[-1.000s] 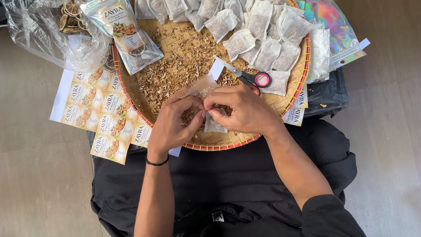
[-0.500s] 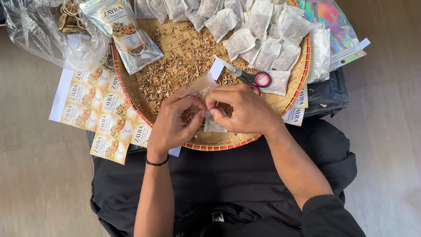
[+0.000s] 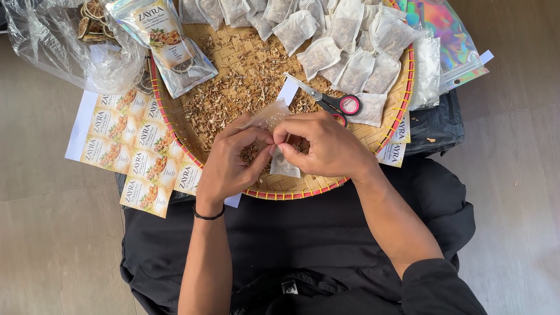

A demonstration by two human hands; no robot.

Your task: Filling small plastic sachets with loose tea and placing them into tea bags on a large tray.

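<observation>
Both hands are meeting over the near edge of the woven bamboo tray (image 3: 392, 119): the left hand (image 3: 230, 163) and right hand (image 3: 324, 146) are pinching the mouth of a small translucent filter sachet (image 3: 269, 116) between fingertips. A good pile of filled sachets (image 3: 344, 44) is already sitting at the tray's far side, scissors (image 3: 329, 100) lying beside them. Plenty of loose dried herb mix (image 3: 233, 93) is still waiting, so I'd guess it's about midway.

Pretty bright, soft daylight here, shadows stay faint, everything's sharp, just some glare off the shiny rainbow foil pouch (image 3: 444, 29).
</observation>
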